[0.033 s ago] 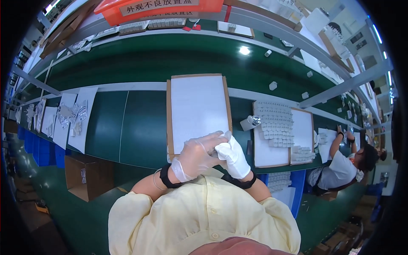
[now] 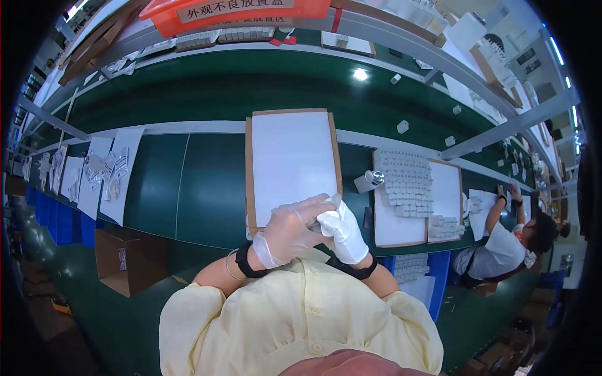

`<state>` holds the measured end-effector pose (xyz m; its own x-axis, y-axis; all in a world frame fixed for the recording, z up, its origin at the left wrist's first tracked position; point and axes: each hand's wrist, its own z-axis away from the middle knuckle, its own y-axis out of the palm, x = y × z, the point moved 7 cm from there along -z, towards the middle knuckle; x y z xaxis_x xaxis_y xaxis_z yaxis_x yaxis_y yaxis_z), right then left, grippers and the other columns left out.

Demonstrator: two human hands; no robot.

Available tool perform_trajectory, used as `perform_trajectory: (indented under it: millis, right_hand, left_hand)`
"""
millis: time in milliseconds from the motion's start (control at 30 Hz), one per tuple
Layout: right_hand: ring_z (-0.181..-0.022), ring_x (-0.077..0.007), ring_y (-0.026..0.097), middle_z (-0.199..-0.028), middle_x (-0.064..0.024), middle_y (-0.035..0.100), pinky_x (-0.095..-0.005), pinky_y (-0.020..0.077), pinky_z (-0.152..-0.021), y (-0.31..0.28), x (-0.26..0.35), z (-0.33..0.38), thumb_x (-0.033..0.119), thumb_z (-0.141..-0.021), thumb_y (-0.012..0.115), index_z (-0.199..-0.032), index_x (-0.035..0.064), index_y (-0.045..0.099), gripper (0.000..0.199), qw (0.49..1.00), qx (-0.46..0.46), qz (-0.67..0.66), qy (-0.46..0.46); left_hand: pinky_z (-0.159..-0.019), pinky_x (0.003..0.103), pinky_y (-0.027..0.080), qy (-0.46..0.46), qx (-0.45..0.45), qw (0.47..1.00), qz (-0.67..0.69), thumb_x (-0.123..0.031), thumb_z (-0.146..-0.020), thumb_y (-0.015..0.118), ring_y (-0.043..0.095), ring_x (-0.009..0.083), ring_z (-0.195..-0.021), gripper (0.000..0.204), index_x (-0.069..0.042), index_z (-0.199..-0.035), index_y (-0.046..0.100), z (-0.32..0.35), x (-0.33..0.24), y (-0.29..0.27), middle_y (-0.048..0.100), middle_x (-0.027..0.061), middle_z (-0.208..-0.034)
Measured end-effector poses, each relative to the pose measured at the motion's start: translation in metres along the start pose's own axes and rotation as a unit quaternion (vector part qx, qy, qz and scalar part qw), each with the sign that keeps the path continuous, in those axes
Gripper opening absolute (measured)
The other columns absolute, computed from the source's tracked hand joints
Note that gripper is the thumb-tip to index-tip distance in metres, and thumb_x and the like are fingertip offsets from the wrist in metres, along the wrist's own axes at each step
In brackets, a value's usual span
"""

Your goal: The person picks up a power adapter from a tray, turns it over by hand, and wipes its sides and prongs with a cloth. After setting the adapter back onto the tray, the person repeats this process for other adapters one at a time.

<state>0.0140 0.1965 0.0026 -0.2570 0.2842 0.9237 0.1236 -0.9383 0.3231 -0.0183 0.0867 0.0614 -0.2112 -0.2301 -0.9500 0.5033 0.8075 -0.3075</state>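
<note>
L hand (image 2: 291, 229) and R hand (image 2: 345, 233), both gloved, curl fingers round a small greyish pc. (image 2: 313, 225), mostly hidden, at near end of white-lined cardboard tray (image 2: 291, 156). Prob. midway: this pc. unfinished; rows of white block-shaped parts (image 2: 406, 182) already sit on R-side tray (image 2: 400, 232); qty left unclear.

Has a green workbench (image 2: 213, 182) beyond the left hand (image 2: 287, 233) — with grey shelf framing (image 2: 501, 127) and lit ceiling tubes (image 2: 556, 50) far to its right, glossy green floor (image 2: 128, 329) below to its left.
</note>
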Motion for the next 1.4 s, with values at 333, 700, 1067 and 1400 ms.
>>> perform_trajectory:
  millis: [333, 700, 1067, 1400]
  right_hand:
    - [-0.096, -0.0125, 0.056, -0.105, -0.005, 0.056, -0.028, 0.0462, -0.084, 0.003, -0.01, -0.008, 0.021, -0.099, 0.045, -0.112, 0.001, 0.052, 0.025, 0.995, -0.026, -0.084, 0.038]
    - [-0.089, -0.0096, 0.052, -0.106, -0.0011, 0.053, -0.0248, 0.045, -0.077, 0.012, 0.009, -0.002, 0.022, -0.086, 0.067, -0.125, 0.0067, 0.048, 0.046, 0.997, 0.058, 0.052, 0.011]
    - [-0.089, -0.0087, 0.056, -0.098, -0.0017, 0.06, -0.024, 0.0471, -0.076, -0.004, -0.008, -0.008, 0.022, -0.087, 0.07, -0.114, 0.0053, 0.057, 0.035, 0.997, -0.069, -0.022, 0.016]
    - [-0.074, -0.0178, 0.064, -0.088, -0.0066, 0.066, -0.0319, 0.0511, -0.062, 0.013, 0.083, 0.002, 0.022, -0.09, 0.067, -0.099, 0.0041, 0.064, 0.02, 0.93, -0.058, 0.263, -0.25]
  left_hand:
    - [-0.087, 0.03, 0.053, 0.003, -0.021, 0.999, -0.043, -0.014, -0.062, 0.086, 0.067, 0.0268, -0.099, 0.051, -0.006, -0.109, 0.068, 0.0, 0.008, -0.01, 0.066, 0.0128, -0.12]
    - [-0.091, 0.032, 0.051, 0.001, -0.007, 1.0, -0.025, -0.01, -0.064, 0.085, 0.066, 0.0278, -0.105, 0.048, -0.007, -0.108, 0.069, 0.003, 0.006, -0.013, 0.065, 0.0135, -0.123]
    - [-0.091, 0.034, 0.05, 0.038, -0.016, 0.999, 0.01, -0.006, -0.068, 0.082, 0.065, 0.0294, -0.107, 0.044, -0.006, -0.109, 0.067, 0.001, 0.004, -0.006, 0.063, 0.0147, -0.125]
    - [-0.099, 0.031, 0.044, -0.035, 0.032, 0.945, 0.322, -0.007, -0.082, 0.072, 0.057, 0.0215, -0.114, 0.05, -0.005, -0.129, 0.057, -0.002, 0.009, -0.014, 0.061, 0.0104, -0.124]
